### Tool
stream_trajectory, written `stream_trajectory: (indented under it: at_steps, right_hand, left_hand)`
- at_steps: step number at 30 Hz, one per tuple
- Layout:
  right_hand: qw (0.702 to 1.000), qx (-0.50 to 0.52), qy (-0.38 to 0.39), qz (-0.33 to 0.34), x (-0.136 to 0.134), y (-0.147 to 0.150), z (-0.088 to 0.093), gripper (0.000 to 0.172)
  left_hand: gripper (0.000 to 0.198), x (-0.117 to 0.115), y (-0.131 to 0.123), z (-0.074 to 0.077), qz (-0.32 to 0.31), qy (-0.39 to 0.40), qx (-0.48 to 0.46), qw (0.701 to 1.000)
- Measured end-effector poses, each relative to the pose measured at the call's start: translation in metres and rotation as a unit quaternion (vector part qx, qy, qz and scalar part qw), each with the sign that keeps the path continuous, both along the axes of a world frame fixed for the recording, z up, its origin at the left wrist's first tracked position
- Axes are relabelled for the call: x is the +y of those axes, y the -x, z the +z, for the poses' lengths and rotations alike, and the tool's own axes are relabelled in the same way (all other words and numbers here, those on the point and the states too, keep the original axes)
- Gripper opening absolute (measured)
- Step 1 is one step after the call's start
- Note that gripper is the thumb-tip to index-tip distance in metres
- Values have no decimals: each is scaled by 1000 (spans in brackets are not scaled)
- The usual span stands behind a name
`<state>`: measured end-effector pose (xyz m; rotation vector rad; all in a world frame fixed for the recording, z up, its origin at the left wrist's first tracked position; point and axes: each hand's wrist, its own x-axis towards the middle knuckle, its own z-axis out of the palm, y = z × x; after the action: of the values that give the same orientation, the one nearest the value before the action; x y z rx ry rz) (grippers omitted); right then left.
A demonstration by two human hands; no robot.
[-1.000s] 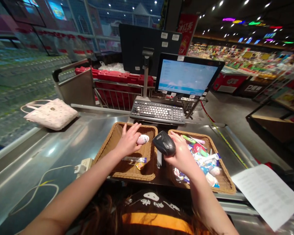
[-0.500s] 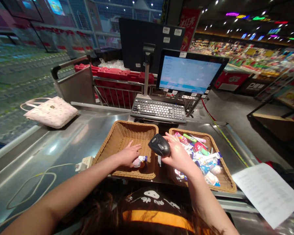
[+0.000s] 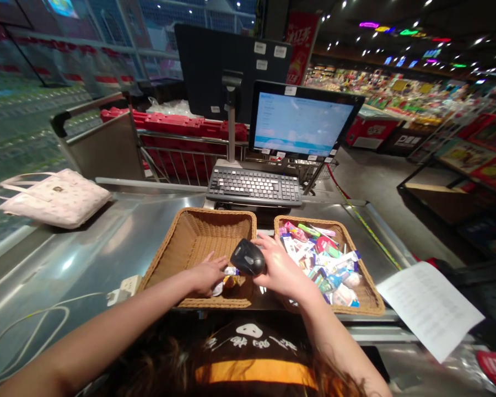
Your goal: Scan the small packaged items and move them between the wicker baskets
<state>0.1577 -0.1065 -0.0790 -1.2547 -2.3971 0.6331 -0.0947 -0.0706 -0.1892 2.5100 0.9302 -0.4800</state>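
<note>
My right hand [image 3: 279, 270] is wrapped round a black handheld barcode scanner [image 3: 248, 257], its head pointing left over the near right side of the left wicker basket [image 3: 157, 263]. Inside that basket, my left hand [image 3: 209, 275] reaches low with fingers stretched out and apart. Beside its fingertips lie a few small packaged items, one with gold wrapping [image 3: 230, 282]; the scanner and hand partly cover this corner. To the right stands a second wicker basket [image 3: 374, 300], heaped with small colourful packets [image 3: 320, 259].
Behind the baskets are a black keyboard [image 3: 254, 186] and a lit monitor [image 3: 303, 122]. A pink handbag [image 3: 62, 198] rests on the metal counter [image 3: 119, 237] at left, near a white power adapter [image 3: 126, 289] with cable. A printed sheet [image 3: 432, 309] lies at right.
The camera view has shifted, so the scene sits further left. My left hand stays low in the left basket, and gold wrapping now shows by its fingers. My right hand keeps the scanner.
</note>
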Motion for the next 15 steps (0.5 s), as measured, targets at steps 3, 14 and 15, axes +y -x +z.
stream_trajectory:
  at_steps: [3, 14, 15]
  right_hand:
    - [1000, 17, -16, -14, -1, -10, 2, 40]
    - [964, 65, -138, -218, -5, -91, 7, 61]
    - [960, 68, -144, -231, -6, -98, 8, 61]
  left_hand:
    - [46, 5, -7, 11, 3, -58, -69, 996]
    - [55, 56, -119, 71, -34, -247, -207, 946]
    - [55, 63, -132, 70, -44, -243, -205, 947]
